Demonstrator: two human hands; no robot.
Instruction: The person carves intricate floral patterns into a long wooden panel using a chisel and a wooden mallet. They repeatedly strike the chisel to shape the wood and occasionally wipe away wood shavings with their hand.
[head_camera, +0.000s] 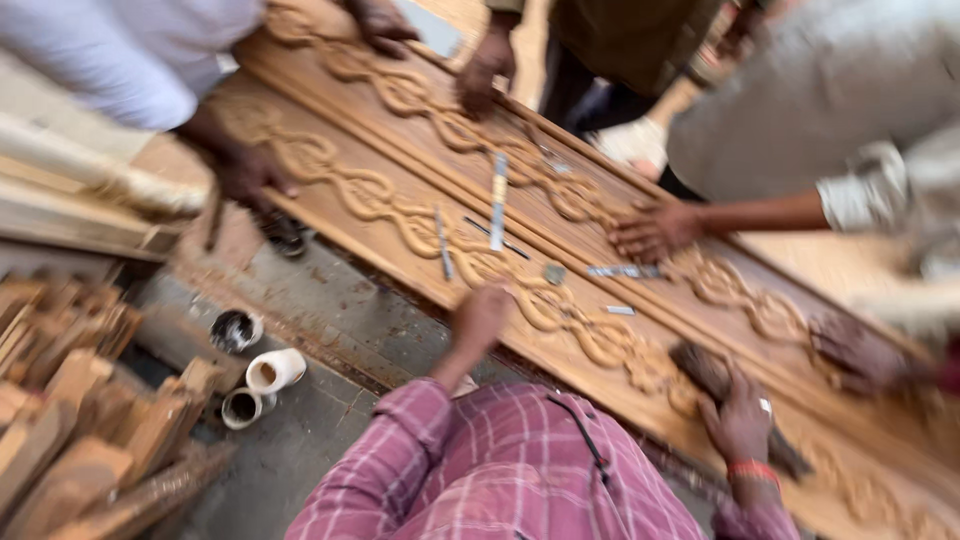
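Hands: right (738, 418) grasps brush (705, 368) (blurred); left (480, 318) touches carved panel (400, 215).

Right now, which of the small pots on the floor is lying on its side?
The white pot, the middle one of the three: it lies tipped over, open mouth facing left. The dark-filled pot above it and the pot below it both stand upright, mouths upward.

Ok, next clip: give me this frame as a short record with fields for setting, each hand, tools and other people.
setting: long carved wooden panel, vine relief, lying flat
left hand: left hand rests on the panel's near edge; whether it holds anything is blurred
right hand: right hand grips a dark brush on the carving
tools: metal chisels lying loose on the panel
other people: a co-worker's hand pressed on the panel, more hands at the far edge
floor: small cups, wood offcuts
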